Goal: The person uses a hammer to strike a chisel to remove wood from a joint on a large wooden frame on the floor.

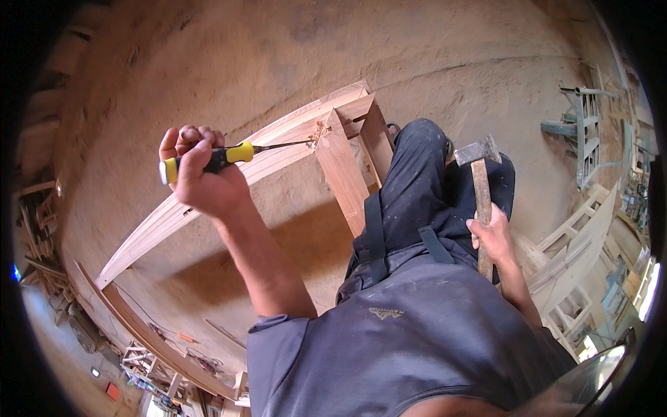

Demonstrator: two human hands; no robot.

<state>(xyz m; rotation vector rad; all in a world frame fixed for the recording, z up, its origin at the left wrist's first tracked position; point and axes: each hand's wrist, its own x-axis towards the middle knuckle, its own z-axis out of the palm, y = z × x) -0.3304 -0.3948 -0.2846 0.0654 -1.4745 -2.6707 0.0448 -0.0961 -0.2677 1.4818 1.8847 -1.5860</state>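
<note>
Your left hand (pixel 210 182) is curled around a chisel (pixel 237 153), your right hand (pixel 495 235) around a hammer (pixel 481 179), as the wooden frame (pixel 342 167), upper centre, appears part-cut, its shavings (pixel 320 132) uncleared.

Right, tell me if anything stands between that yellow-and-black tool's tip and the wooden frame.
Wood shavings cluster at the tip of the tool in the left hand, hiding any contact with the wooden frame; nothing else visible intervenes.
</note>
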